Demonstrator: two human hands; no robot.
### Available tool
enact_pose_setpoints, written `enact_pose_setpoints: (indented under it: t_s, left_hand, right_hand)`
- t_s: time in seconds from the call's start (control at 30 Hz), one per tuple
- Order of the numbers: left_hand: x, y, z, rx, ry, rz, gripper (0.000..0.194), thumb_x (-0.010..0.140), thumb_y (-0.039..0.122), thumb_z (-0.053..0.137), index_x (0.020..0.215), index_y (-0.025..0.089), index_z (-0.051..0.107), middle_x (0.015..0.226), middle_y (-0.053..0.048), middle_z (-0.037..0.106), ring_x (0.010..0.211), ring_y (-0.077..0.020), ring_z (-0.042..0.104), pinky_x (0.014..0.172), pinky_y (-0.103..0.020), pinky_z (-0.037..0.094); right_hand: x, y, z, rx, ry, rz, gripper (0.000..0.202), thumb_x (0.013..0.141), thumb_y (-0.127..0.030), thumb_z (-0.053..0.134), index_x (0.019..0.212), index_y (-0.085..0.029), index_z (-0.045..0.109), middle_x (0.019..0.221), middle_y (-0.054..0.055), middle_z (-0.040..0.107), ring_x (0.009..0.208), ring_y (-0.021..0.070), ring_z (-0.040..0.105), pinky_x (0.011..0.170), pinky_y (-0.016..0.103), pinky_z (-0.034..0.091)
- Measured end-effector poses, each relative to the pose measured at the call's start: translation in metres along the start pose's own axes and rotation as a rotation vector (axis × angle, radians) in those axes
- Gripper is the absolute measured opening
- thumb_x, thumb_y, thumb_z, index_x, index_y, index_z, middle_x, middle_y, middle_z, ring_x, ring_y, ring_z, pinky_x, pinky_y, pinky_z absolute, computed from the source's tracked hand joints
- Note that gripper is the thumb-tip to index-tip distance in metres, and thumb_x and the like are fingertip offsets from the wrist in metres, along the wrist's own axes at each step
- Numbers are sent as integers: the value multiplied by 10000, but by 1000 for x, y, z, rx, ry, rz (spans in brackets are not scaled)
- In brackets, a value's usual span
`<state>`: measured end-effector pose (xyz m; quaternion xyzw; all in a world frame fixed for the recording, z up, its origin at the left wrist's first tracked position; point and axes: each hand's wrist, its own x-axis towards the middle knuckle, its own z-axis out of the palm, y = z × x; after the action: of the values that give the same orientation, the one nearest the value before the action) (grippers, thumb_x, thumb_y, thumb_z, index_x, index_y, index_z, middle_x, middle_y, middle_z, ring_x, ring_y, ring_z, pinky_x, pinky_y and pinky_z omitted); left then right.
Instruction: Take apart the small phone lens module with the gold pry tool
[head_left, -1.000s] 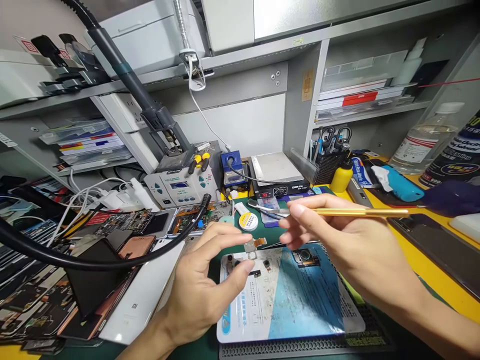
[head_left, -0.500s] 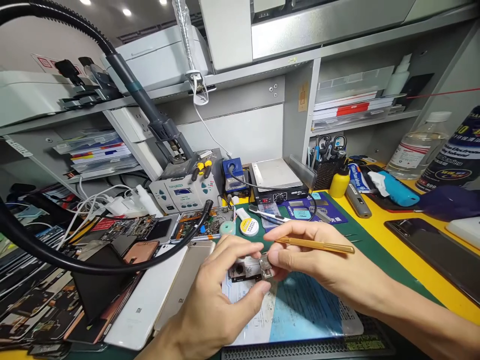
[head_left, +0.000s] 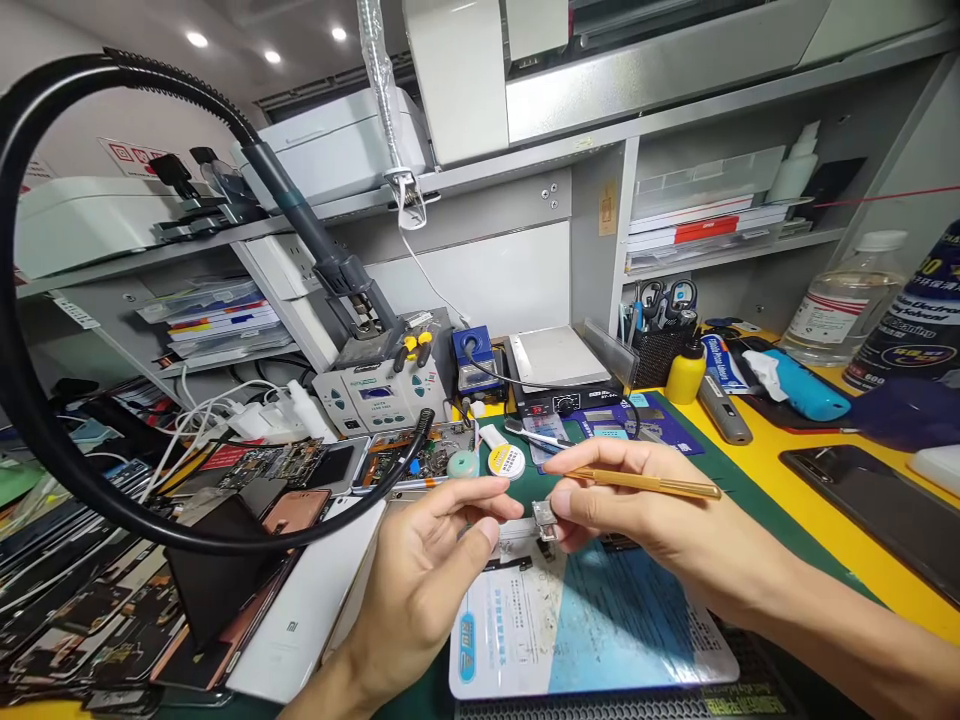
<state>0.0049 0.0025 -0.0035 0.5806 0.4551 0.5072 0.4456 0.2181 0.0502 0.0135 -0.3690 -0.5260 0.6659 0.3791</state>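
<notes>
Between the thumb and fingers of my right hand [head_left: 660, 515] is a small silvery metal part [head_left: 545, 520], shaped like a bracket or slot. The same hand also keeps a slim gold-coloured pen-like tool [head_left: 652, 484] lying across it; its tip is hard to make out. My left hand [head_left: 427, 570] hovers just left of the metal part, thumb and fingers apart and nothing in them. Under both hands lies a white and blue work pad [head_left: 622, 630]. A small dark strip-like part [head_left: 508, 564] rests on the pad, partly behind my left hand.
A black hose [head_left: 187, 535] loops across the left, over phones [head_left: 292, 620] and phone parts. Behind stand a soldering station [head_left: 379, 395] and a flat heating plate [head_left: 559, 360]. At right are a yellow bottle [head_left: 685, 370] and a dark phone [head_left: 862, 510].
My left hand has come away from the metal part and shifted left. My right hand still holds the part and the gold tool. The whole view has shifted slightly.
</notes>
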Motion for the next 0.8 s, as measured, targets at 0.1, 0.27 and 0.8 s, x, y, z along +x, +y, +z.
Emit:
enact_pose_setpoints:
  t_s: [0.1, 0.27, 0.8]
  left_hand:
    - [0, 1, 3, 17, 21, 4, 193, 909, 228, 667, 1089, 197, 729, 992, -39, 790, 921, -159, 690, 840, -248, 533]
    - [2, 3, 6, 27, 32, 5, 172, 892, 235, 681, 1047, 183, 737, 917, -38, 793, 870, -157, 705, 810, -243, 552]
    - [-4, 0, 3, 322, 27, 116, 149, 940, 293, 591, 970, 206, 708, 706, 4, 650, 682, -163, 619, 687, -300, 487]
  right_hand:
    - [0, 0, 0, -8, -2, -14, 238, 835, -252, 777, 1033, -166, 675, 724, 16, 785, 695, 182, 735, 708, 310, 553]
    - [0, 1, -2, -28, -23, -43, 230, 856, -256, 763, 1051, -173, 674, 736, 8, 781, 706, 169, 719, 709, 300, 539]
    - [0, 2, 3, -154, -32, -110, 171, 896, -304, 736, 1012, -188, 688, 726, -5, 718, 710, 173, 661, 686, 295, 484]
